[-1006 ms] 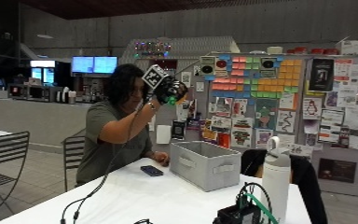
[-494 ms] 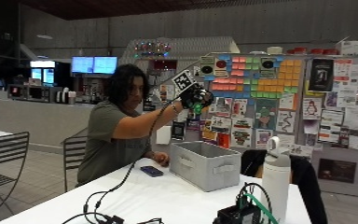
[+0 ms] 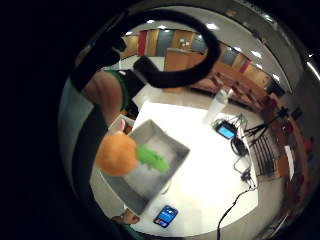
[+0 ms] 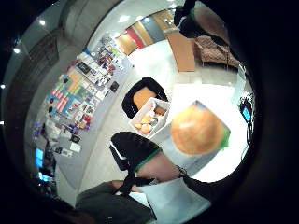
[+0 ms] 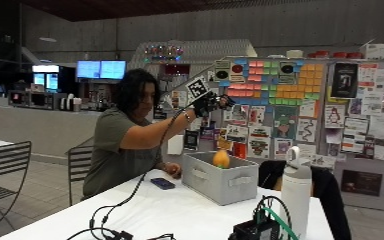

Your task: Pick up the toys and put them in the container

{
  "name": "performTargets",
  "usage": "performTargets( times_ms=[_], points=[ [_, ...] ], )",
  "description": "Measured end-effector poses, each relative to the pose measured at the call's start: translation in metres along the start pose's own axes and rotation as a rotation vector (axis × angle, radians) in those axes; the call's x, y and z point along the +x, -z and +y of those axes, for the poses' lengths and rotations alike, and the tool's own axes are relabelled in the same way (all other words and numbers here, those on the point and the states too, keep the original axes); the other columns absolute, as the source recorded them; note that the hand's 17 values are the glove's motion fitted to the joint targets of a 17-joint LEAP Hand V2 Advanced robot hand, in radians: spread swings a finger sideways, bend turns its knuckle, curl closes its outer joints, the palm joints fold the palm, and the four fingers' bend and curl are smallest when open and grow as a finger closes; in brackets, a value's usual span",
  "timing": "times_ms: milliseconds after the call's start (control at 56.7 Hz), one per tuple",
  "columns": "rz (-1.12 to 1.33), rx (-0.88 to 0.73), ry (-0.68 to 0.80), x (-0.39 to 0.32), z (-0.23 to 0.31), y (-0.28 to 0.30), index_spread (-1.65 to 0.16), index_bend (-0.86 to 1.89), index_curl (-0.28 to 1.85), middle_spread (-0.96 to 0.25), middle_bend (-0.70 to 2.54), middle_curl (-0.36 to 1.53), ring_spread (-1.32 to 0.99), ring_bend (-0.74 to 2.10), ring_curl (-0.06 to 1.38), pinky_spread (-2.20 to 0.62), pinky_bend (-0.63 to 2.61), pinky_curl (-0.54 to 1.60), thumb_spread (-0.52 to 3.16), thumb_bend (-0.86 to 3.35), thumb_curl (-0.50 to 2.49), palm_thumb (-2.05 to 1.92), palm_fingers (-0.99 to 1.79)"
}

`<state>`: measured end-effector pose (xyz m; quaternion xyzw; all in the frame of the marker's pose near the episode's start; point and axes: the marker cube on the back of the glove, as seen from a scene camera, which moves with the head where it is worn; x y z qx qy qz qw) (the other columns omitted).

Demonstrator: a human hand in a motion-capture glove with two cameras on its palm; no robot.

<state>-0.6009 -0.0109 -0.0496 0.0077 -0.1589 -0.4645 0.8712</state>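
Outside view: toy (image 5: pixel 221 158) well below fingers (image 5: pixel 222 101)

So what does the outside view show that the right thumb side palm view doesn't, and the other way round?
Only the outside view: the gloved right hand raised high above the table, and a phone lying there. Only the thumb side view: a white box of orange items beside the table. Both: the orange toy over the grey container, and the poster wall.
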Motion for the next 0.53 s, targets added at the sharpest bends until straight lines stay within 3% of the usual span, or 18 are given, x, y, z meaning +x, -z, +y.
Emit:
performTargets(
  times_ms=[194, 265, 353, 476, 529],
  points=[
    [0.023, -0.047, -0.058, 0.004, 0.011, -0.002, -0.45, 0.19, 0.65, -0.21, 0.41, 0.60, -0.22, 0.78, 0.39, -0.06, 0.96, 0.35, 0.93, -0.10, 0.43, -0.12, 0.32],
    [-0.033, -0.074, 0.079, 0.000, 0.022, 0.001, -0.45, 0.19, 0.64, -0.21, 0.42, 0.59, -0.22, 0.80, 0.39, -0.04, 0.93, 0.34, 0.93, -0.10, 0.40, -0.12, 0.35],
    [-0.024, -0.105, 0.008, -0.004, 0.025, 0.001, -0.45, 0.19, 0.62, -0.20, 0.43, 0.58, -0.22, 0.81, 0.38, -0.02, 0.90, 0.33, 0.94, -0.09, 0.37, -0.12, 0.37],
    [0.002, -0.135, 0.071, -0.006, 0.033, -0.001, -0.45, 0.19, 0.61, -0.20, 0.42, 0.57, -0.23, 0.82, 0.38, -0.01, 0.86, 0.32, 0.96, -0.09, 0.33, -0.11, 0.39],
    [-0.023, -0.142, 0.172, -0.007, 0.039, 0.000, -0.45, 0.19, 0.61, -0.20, 0.42, 0.56, -0.23, 0.82, 0.38, -0.01, 0.85, 0.31, 0.97, -0.09, 0.32, -0.11, 0.39]
  ],
)
